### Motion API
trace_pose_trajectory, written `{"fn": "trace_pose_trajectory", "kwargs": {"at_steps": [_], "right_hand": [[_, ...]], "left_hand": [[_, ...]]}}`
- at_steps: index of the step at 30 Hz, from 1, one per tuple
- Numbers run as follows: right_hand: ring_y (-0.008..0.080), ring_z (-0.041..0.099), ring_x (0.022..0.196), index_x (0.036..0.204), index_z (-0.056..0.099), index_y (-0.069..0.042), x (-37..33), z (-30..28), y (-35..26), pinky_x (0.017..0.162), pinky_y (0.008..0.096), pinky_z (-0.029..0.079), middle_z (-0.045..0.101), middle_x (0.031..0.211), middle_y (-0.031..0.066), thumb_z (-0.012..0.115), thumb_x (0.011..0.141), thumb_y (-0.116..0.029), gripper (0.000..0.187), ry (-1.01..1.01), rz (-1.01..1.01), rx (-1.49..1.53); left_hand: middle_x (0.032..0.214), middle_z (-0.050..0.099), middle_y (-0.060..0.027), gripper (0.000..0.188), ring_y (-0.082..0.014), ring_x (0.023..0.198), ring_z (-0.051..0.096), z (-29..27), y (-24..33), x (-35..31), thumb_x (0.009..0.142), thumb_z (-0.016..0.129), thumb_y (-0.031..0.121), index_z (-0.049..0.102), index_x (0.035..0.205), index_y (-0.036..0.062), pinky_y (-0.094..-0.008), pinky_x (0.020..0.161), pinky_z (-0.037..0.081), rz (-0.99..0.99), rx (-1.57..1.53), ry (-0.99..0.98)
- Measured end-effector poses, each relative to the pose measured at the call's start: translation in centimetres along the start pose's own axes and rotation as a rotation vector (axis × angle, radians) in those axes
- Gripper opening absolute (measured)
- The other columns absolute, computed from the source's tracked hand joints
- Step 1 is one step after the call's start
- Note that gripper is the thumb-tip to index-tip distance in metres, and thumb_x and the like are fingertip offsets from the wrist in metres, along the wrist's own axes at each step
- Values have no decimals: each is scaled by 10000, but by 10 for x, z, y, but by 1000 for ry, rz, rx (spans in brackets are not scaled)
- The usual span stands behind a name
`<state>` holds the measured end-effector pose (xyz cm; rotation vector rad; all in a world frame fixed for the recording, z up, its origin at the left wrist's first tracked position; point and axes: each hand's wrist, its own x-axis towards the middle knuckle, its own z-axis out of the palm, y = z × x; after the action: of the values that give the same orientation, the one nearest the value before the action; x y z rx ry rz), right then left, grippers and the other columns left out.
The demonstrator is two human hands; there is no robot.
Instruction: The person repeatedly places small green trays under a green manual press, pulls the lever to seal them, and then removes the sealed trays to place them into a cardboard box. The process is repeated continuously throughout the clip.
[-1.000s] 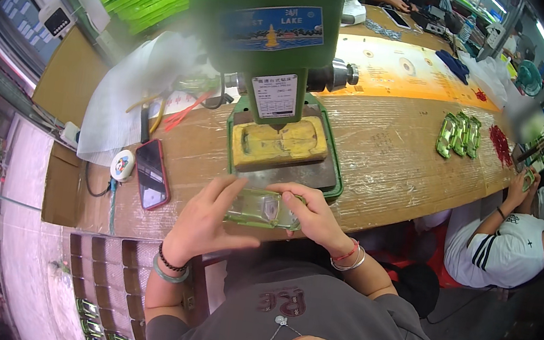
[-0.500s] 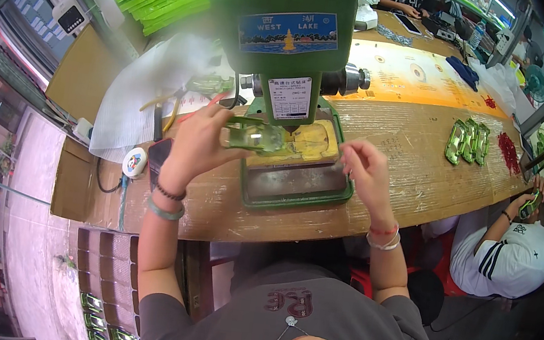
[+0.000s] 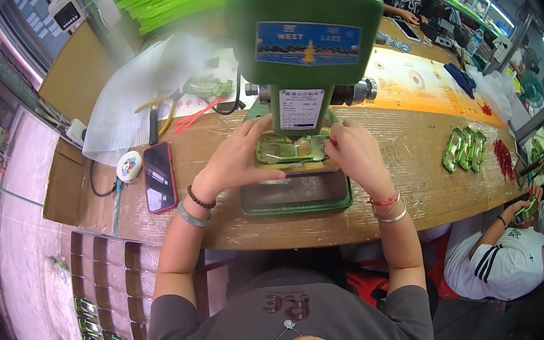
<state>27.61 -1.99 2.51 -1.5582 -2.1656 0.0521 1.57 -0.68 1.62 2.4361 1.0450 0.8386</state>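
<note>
A green part with a clear, glassy middle (image 3: pixel 282 151) lies on the yellow block under the head of a green bench drill press (image 3: pixel 297 57). My left hand (image 3: pixel 240 156) grips the part's left end, its thumb stretched along the near edge. Curled at the right end of the part is my right hand (image 3: pixel 357 155); its fingertips are pressed together, and anything between them is too small to make out. Most of the yellow block (image 3: pixel 313 168) is covered by the part. Below it shows the press's green-rimmed base (image 3: pixel 294 210).
A phone (image 3: pixel 161 180), a round white gadget (image 3: pixel 129 166) and pliers (image 3: pixel 167 120) lie at left. Several similar green parts (image 3: pixel 465 151) and small red pieces (image 3: pixel 505 154) sit at right. A divided tray (image 3: pixel 112 279) stands low left. A co-worker (image 3: pixel 512 261) sits at right.
My left hand has moved right and set the green part from the air onto the yellow block. My right hand has come in to the part's right end.
</note>
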Motion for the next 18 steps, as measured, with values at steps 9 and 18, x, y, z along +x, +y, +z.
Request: {"fn": "trace_pose_trajectory", "kwargs": {"at_steps": [9,18], "right_hand": [[210,620,678,857,639,26,31,-18,58,588,352,491,635,763,85,643,897,-176,206,-73,317,631],[174,623,637,948,647,-5,148,-30,107,593,325,489,675,855,79,559,953,-155,174,273,290,585]], "left_hand": [[1371,463,-232,1012,-395,1287,443,7,-12,-15,659,871,352,356,1446,-20,-432,1083,396,1,5,22],[1311,495,-223,959,-395,1237,470,16,-19,-8,643,880,322,404,1404,-17,-434,1059,417,2,-52,14]]}}
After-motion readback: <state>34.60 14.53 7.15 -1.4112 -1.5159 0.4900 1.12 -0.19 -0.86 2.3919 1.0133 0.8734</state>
